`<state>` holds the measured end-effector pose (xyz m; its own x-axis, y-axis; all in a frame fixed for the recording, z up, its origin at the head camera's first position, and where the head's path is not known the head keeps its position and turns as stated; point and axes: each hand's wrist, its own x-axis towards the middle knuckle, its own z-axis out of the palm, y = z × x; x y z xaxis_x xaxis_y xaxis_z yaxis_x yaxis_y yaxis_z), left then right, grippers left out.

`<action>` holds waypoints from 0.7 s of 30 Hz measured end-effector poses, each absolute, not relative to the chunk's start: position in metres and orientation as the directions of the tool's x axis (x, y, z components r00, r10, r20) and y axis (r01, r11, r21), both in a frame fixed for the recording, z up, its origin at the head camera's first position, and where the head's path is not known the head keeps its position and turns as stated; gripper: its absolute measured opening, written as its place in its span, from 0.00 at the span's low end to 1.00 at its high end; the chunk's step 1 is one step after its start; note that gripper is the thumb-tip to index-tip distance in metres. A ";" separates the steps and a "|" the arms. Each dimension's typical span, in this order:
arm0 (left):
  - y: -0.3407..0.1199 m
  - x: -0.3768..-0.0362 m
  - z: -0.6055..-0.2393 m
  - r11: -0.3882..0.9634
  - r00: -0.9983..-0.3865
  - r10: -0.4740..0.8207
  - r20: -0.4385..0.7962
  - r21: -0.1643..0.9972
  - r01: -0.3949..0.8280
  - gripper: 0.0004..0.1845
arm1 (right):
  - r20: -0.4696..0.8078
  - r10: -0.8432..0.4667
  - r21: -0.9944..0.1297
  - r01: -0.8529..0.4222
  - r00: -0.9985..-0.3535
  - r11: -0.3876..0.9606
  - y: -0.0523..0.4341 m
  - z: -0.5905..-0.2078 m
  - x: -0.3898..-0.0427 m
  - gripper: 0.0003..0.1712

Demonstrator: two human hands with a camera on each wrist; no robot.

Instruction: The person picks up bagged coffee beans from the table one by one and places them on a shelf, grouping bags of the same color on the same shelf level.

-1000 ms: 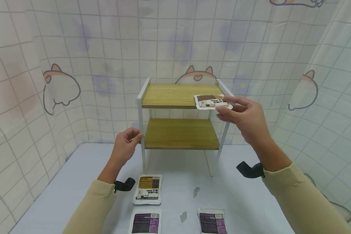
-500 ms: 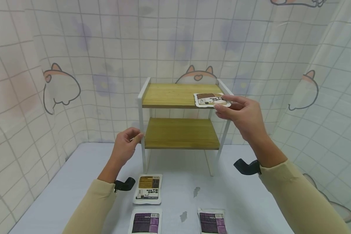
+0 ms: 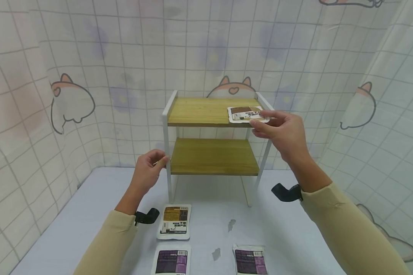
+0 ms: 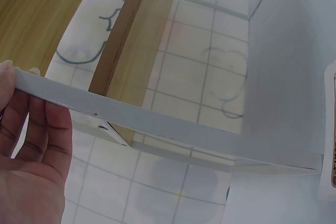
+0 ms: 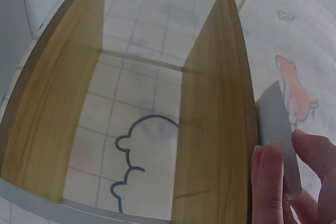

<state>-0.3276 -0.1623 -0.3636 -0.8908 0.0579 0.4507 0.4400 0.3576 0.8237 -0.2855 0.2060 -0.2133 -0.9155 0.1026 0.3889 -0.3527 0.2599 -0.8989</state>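
Note:
A two-tier rack (image 3: pixel 211 124) with wooden shelves and a white metal frame stands in the middle of the head view. My left hand (image 3: pixel 147 170) pinches its left front post; in the left wrist view, thumb and fingers lie on either side of the white bar (image 4: pixel 157 116). At the right front of the top shelf, my right hand (image 3: pixel 285 131) pinches a flat sealed food packet (image 3: pixel 242 115) with a brown and white label by its right edge. The packet lies roughly level at shelf height, and I cannot tell how fully it rests on the wood. The right wrist view shows its pale side (image 5: pixel 275 135).
In front of the rack's left side lies another brown-and-white packet (image 3: pixel 174 222) on the white table (image 3: pixel 206 225). Nearer are two purple-labelled packets, one on the left (image 3: pixel 171 261) and one on the right (image 3: pixel 250 261). A grid-patterned curtain (image 3: pixel 134 57) hangs behind.
My right hand has moved slightly forward and left, bringing the packet farther over the top shelf's front edge. My left hand stays on the post.

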 end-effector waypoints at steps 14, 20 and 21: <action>-0.163 -0.325 -0.362 0.343 -0.897 0.055 0.439 0.835 0.430 0.13 | 0.435 0.147 -0.868 -0.370 -0.888 0.331 0.200 -0.216 -0.292 0.31; -0.162 -0.325 -0.362 0.344 -0.896 0.054 0.440 0.834 0.430 0.12 | 0.435 0.166 -0.860 -0.353 -0.885 0.369 0.196 -0.214 -0.292 0.30; -0.162 -0.325 -0.362 0.344 -0.896 0.055 0.441 0.834 0.432 0.12 | 0.433 0.168 -0.859 -0.348 -0.886 0.376 0.196 -0.214 -0.292 0.29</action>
